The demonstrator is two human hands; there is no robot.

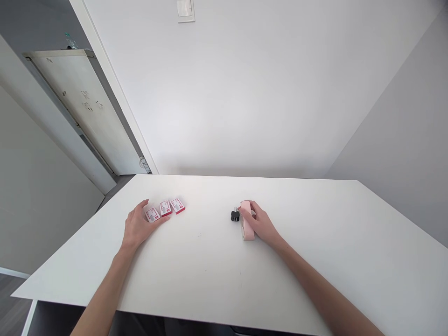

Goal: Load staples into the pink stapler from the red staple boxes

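My left hand [138, 226] rests on the table at the left, thumb and fingers spread around the leftmost small red-and-white box [153, 214]. The middle box [165, 207] lies by the thumb tip; whether they touch, I cannot tell. Beside it is the right-hand box [178, 205], angled a little. Further right, my right hand [261, 223] is closed on a pink stapler [248, 228], its long side pointing toward me. Just left of the stapler sits a small black piece with metal tips, which looks like a staple remover [235, 215].
The white table [203, 270] has a back edge along a plain wall [245, 93] with a light switch [185, 9]. Left of the table are a doorway and a pale cabinet-like panel [84, 102] with a plastic bottle [71, 42] on top.
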